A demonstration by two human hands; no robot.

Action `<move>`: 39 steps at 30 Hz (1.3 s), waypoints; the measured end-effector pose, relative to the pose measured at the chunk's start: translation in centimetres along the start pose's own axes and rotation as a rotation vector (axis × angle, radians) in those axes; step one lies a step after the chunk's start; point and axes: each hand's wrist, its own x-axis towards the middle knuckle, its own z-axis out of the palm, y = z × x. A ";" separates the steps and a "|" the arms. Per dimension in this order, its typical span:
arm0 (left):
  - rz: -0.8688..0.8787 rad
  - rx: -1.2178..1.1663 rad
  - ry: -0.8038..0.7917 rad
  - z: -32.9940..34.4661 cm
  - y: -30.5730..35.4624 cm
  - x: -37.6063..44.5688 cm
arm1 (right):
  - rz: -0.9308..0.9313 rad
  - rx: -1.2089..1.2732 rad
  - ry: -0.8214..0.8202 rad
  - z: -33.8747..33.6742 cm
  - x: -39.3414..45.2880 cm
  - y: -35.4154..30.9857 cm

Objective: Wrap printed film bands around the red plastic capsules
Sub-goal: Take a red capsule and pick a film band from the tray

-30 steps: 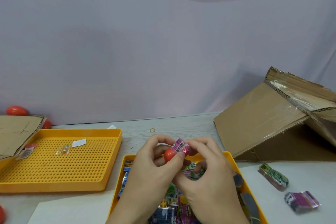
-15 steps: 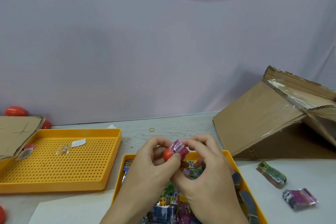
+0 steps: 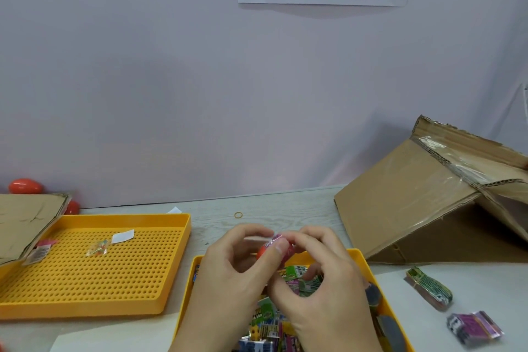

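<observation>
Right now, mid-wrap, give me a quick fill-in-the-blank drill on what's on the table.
1. Both hands hold a ____ capsule above the near tray.
2. The perforated tray is coloured ____.
3. The tipped cardboard box lies on the person's ____ side.
4. A small rubber band lies on the table ____ the hands.

Missing words: red; yellow; right; beyond

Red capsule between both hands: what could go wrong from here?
1. The pink film band sits only partly around the red capsule; it may crease or slip off.
2. The left hand and right hand pinch the capsule above the yellow tray; if dropped, it would probably land among the loose bands there.
</observation>
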 end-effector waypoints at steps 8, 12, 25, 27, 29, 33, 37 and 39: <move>0.113 0.111 0.093 0.2 0.2 0.1 | -0.008 -0.036 0.034 0.2 0.1 0.3; 0.100 0.095 0.107 0.4 0.0 0.1 | 0.007 -0.029 0.028 0.2 0.1 0.4; -0.096 0.134 -0.080 -0.7 0.0 0.3 | 0.009 -0.013 -0.108 -0.3 -0.1 0.4; -0.086 0.125 -0.084 -0.7 -0.1 0.3 | 0.009 -0.008 -0.089 -0.2 -0.1 0.4; -0.115 0.055 -0.088 -0.7 -0.2 0.3 | 0.004 0.012 -0.068 -0.1 0.0 0.3; -0.220 -0.232 -0.153 -0.4 0.1 0.3 | -0.025 0.090 0.029 0.0 0.1 0.0; -0.269 -0.386 -0.174 -0.2 0.2 0.3 | -0.056 0.091 0.007 -0.4 0.2 -0.4; -0.272 -0.404 -0.177 -0.2 0.1 0.3 | -0.047 0.077 0.002 -0.4 0.2 -0.3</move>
